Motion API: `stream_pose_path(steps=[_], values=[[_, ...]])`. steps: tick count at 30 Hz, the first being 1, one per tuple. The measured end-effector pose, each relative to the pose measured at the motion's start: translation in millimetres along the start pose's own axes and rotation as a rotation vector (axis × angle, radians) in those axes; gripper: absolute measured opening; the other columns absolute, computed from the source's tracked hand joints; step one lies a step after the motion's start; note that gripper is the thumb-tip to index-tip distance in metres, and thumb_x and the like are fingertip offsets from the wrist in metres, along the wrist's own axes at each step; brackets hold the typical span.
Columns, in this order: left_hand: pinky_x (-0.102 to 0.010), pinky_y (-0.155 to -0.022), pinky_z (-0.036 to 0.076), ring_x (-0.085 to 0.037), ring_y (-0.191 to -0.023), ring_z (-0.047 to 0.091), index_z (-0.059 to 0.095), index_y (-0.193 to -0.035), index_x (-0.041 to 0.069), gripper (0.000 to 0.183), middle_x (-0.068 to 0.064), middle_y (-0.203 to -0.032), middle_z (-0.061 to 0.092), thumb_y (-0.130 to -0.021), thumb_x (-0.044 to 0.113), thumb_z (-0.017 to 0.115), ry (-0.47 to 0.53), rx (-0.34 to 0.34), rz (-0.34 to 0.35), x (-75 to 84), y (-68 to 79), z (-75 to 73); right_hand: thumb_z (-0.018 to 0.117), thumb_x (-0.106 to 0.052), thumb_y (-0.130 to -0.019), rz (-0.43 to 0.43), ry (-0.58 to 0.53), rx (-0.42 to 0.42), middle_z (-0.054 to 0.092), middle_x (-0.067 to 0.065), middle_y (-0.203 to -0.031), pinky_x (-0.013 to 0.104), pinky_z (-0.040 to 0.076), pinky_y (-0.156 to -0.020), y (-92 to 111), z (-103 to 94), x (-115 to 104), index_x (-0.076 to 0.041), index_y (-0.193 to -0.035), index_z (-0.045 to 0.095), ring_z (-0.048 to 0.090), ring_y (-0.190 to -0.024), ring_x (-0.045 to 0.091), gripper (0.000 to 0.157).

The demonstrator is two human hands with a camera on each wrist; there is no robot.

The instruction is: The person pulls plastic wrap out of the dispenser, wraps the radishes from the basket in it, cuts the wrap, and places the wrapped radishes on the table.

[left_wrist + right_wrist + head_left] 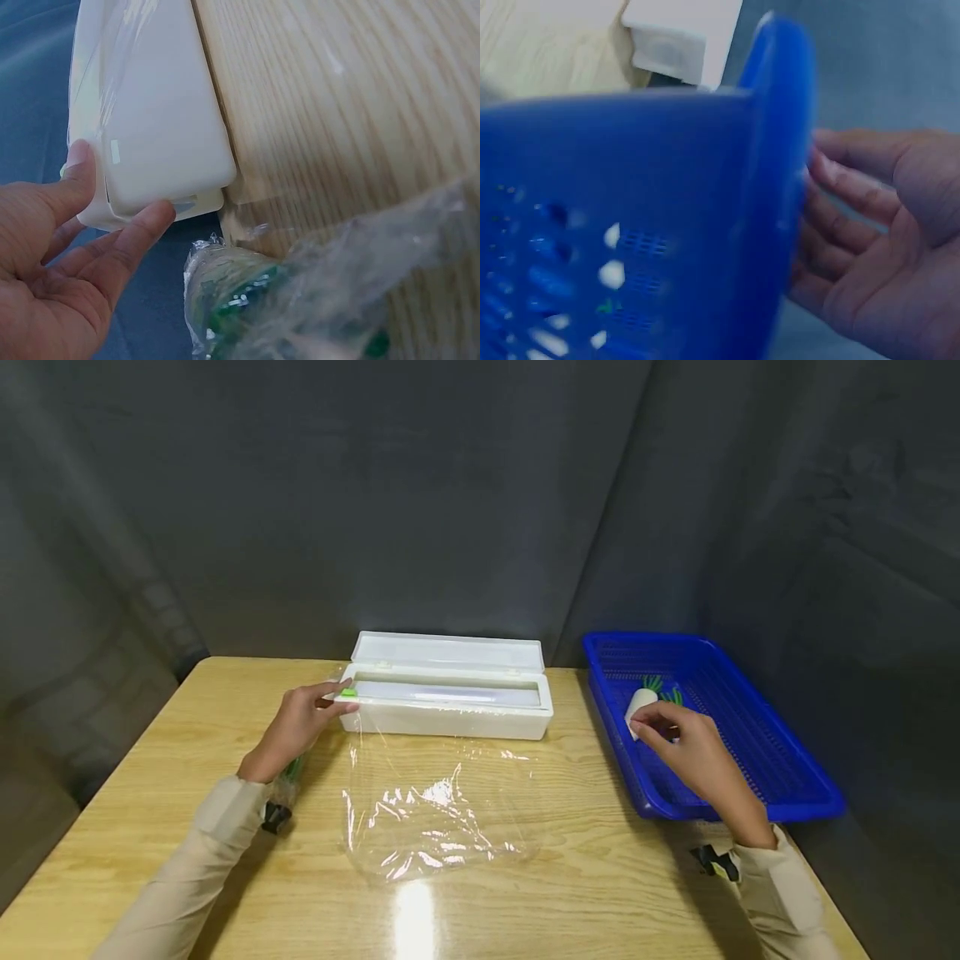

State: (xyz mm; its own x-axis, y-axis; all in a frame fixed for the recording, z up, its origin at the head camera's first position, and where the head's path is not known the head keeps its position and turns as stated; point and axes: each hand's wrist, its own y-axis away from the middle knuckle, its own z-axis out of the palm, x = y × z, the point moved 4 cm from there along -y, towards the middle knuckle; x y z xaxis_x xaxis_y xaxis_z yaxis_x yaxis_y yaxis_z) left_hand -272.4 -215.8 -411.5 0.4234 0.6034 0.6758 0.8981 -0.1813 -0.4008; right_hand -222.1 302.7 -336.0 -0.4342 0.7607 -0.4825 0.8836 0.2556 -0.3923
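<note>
At the left end of a white cling film dispenser [446, 720] my left hand [298, 718] grips the corner, thumb and fingertips on either side of it beside the green slider [348, 692]. The dispenser's lid [447, 652] stands raised, and a sheet of clear cling film [438, 810] runs from it over the table towards me. My right hand [686, 747] is over the blue basket [757, 693], loosely curled. In the head view its thumb and fingertips overlap a white radish [642, 700] with green leaves. The right wrist view shows the fingers [847, 225] past the basket's rim.
A film-wrapped bundle with green parts [255, 300] lies on the table by my left wrist. More green leaves [672, 696] show in the basket, which sits at the table's right edge. Dark curtains [450, 510] hang behind the wooden table [585, 893].
</note>
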Motion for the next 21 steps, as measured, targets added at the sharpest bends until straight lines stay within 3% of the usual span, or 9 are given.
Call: stream_pose_path(steps=[2,5,9,16,21], values=[[-0.022,-0.059,0.041,-0.044,-0.096,0.075,0.064,-0.136,-0.009,0.043,-0.027,-0.141,0.061,-0.097,0.006,0.074,0.008,0.002,0.010,1.4,-0.7,2.0,0.072,-0.007,-0.099,0.058,0.009,0.007,0.076,0.013,-0.099,0.012,0.049,-0.072,0,-4.9,11,-0.002,-0.106,0.075,0.065,-0.084,0.003,0.009],[-0.021,-0.063,0.042,-0.044,-0.096,0.075,0.064,-0.136,-0.009,0.042,-0.027,-0.141,0.061,-0.097,0.006,0.074,0.020,0.004,0.014,2.7,-1.4,4.6,0.071,-0.010,-0.101,0.130,0.037,-0.001,0.076,0.016,-0.100,0.014,0.048,-0.071,2,-10.2,27,0.000,-0.106,0.075,0.069,-0.089,0.016,0.012],[-0.018,-0.066,0.044,-0.045,-0.100,0.074,0.065,-0.134,-0.008,0.041,-0.026,-0.141,0.062,-0.097,0.008,0.074,0.014,0.002,0.004,2.6,-1.9,7.1,0.070,-0.013,-0.102,0.217,0.083,-0.069,0.075,0.022,-0.102,0.027,0.051,-0.070,7,-11.6,48,0.005,-0.108,0.072,0.070,-0.093,0.036,0.019],[-0.019,-0.073,0.047,-0.045,-0.106,0.073,0.065,-0.136,-0.007,0.042,-0.026,-0.142,0.061,-0.098,0.009,0.074,0.016,-0.015,-0.005,1.6,-3.5,13.3,0.069,-0.014,-0.102,0.330,0.115,-0.230,0.070,0.033,-0.107,0.054,0.058,-0.078,13,-14.2,83,0.015,-0.115,0.063,0.068,-0.099,0.050,0.032],[-0.018,-0.071,0.049,-0.044,-0.103,0.074,0.065,-0.136,-0.007,0.043,-0.026,-0.142,0.061,-0.097,0.009,0.075,0.002,-0.015,-0.005,1.3,-3.9,14.5,0.068,-0.005,-0.099,0.326,0.129,-0.280,0.069,0.037,-0.103,0.042,0.057,-0.069,12,-20.0,103,0.017,-0.111,0.061,0.068,-0.096,0.052,0.026]])
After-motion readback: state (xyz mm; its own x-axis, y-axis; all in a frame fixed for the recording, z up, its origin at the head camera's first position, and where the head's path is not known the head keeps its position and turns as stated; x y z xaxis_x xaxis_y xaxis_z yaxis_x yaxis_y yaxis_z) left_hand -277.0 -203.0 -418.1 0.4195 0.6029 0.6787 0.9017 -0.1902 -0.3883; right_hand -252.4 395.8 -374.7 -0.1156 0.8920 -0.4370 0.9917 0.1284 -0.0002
